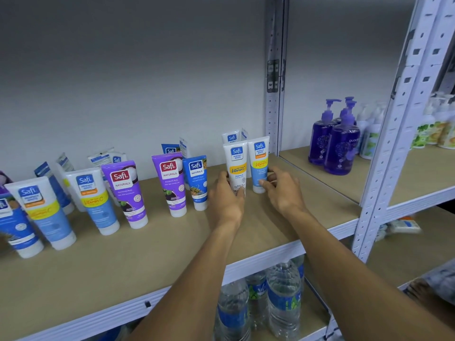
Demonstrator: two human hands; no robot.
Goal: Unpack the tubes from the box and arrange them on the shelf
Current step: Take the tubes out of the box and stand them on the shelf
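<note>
1. Standing cap-down just right of the frame's middle, a white tube (236, 166) is gripped low down by the left hand (225, 195), with the fingers curled round its bottom end. Whether the cap sits on the board can't be told, since it's covered by those fingers.
2. Right next to it, a light-blue tube (259, 163) is pinched by the right hand (283, 193): the thumb is pressed on the front near the cap and the other fingers are wrapped round the far side. Its cap looks to be planted on the board.
3. Both tubes are kept upright side by side, almost touching, on the shelf (147, 262), close to the grey post (272, 114) at the shelf's right end.
4. A back tube (231, 137) is tucked behind the pair, against the wall, with only its top seen.
5. Left of the hands, a dark-blue tube (197, 180) and a purple tube (170, 183) are parked close together. After a gap, a second purple one and more white-and-blue ones are strung out toward the lower left edge. All are cap-down and look tilted.
6. Purple pump bottles (337, 141) are grouped on the next bay at the right, and water bottles (283, 294) are stacked underneath, at the bottom of the frame.
</note>
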